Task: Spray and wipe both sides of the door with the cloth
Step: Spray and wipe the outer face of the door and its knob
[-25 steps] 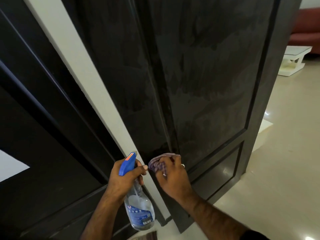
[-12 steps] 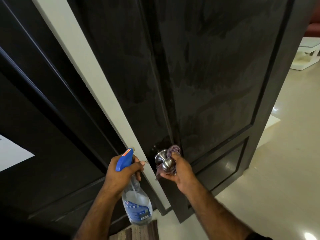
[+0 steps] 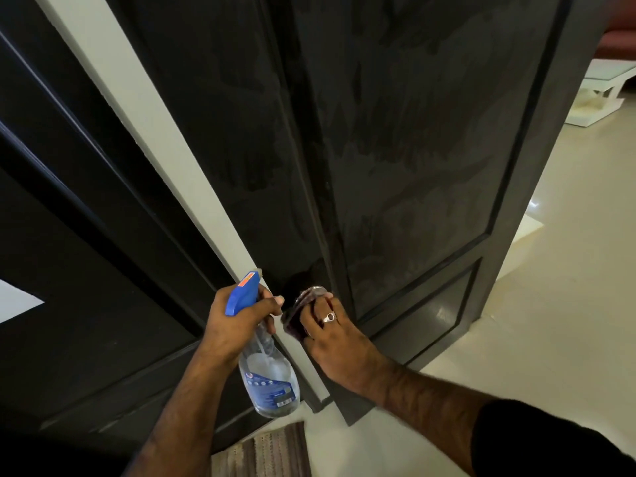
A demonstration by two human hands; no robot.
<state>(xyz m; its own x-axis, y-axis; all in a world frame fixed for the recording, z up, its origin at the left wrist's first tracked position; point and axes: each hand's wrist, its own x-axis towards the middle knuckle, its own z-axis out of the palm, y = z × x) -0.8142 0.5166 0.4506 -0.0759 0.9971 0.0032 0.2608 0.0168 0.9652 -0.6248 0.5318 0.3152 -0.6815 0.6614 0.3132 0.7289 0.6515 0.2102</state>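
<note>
My right hand (image 3: 335,342) presses the bunched cloth (image 3: 298,315), soft and limp, against the door (image 3: 413,149) beside its lower panel; left hand (image 3: 237,325) grips the light spray bottle (image 3: 270,383) by its neck.

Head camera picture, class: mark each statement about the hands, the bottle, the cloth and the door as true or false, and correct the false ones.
1. The left hand holds a spray bottle with a blue head. True.
2. The right hand is bare of any ring. False: a ring sits on one of its fingers.
3. The cloth is under the right hand, against the dark door. True.
4. The bottle is full to the neck. False: liquid shows only in its lower part.
5. A striped mat lies on the floor below the hands. True.
</note>
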